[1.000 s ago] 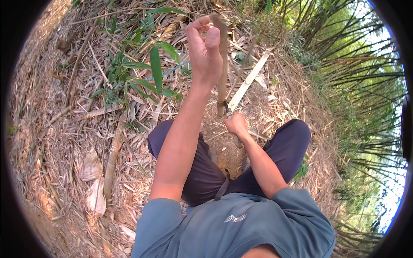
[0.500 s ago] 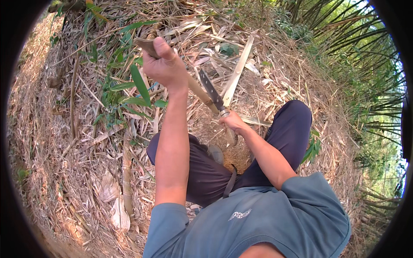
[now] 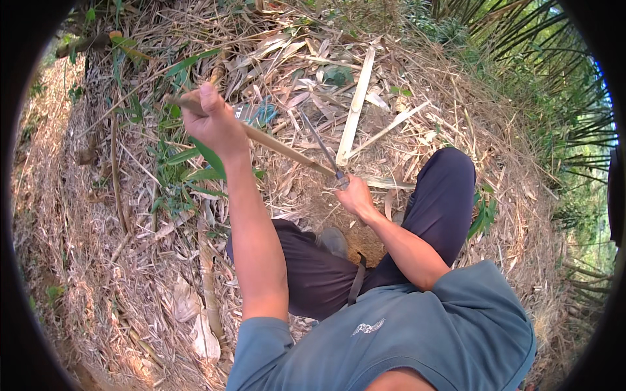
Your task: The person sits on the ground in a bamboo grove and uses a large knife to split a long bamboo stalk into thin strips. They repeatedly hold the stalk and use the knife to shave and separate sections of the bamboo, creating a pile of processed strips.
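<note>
My left hand (image 3: pixel 216 128) is wrapped round a bamboo stick (image 3: pixel 284 149) near its upper left end, thumb along the top. The stick slants down to the right, and its lower end meets the base of a knife blade (image 3: pixel 318 137). My right hand (image 3: pixel 356 197), between my knees, is closed on the handle of that knife. Its narrow dark blade points up and left, seen nearly edge-on. Most of the handle is hidden by my fingers. Whether the edge is cutting into the stick I cannot tell.
A long pale split bamboo strip (image 3: pixel 358 104) lies beyond my right hand, with a thinner strip (image 3: pixel 393 128) beside it. Something teal and grey (image 3: pixel 263 115) lies behind the stick. Green leaves (image 3: pixel 195 169) stand near my left forearm; dry litter covers the ground. Bamboo stems (image 3: pixel 548 39) rise far right.
My left hand has moved left and slightly down, tilting the stick flatter. The knife blade has turned from showing its flat side to nearly edge-on. The teal object has come into view.
</note>
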Tool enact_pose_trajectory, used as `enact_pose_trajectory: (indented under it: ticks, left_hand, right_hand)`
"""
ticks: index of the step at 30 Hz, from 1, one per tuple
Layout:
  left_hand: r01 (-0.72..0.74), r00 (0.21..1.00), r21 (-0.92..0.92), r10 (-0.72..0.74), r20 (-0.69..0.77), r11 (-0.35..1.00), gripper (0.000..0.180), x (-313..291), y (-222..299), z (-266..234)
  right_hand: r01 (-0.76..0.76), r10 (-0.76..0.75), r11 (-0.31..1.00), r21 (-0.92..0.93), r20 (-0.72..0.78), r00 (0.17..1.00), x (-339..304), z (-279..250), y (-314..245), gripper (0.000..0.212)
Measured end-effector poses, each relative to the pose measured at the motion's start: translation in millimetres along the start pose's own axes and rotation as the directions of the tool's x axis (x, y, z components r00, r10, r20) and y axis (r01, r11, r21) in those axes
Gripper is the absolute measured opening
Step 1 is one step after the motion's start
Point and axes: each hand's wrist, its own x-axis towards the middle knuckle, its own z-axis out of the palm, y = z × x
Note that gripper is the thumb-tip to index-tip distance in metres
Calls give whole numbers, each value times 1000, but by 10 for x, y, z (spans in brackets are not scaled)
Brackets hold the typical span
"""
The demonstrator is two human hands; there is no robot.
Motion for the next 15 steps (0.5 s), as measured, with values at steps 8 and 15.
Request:
enact_pose_trajectory:
  ticks: [8,15]
  left_hand:
    - [94,940,-260,0,342,961,22,-10,150,-398]
    - [-287,958,85,284,50,954,50,-261,308,-210]
  right_hand:
    - [-9,4,997,74,59,998,-229,12,-237,39]
    - [231,-232,972,38,45,972,-520,-3,-547,36]
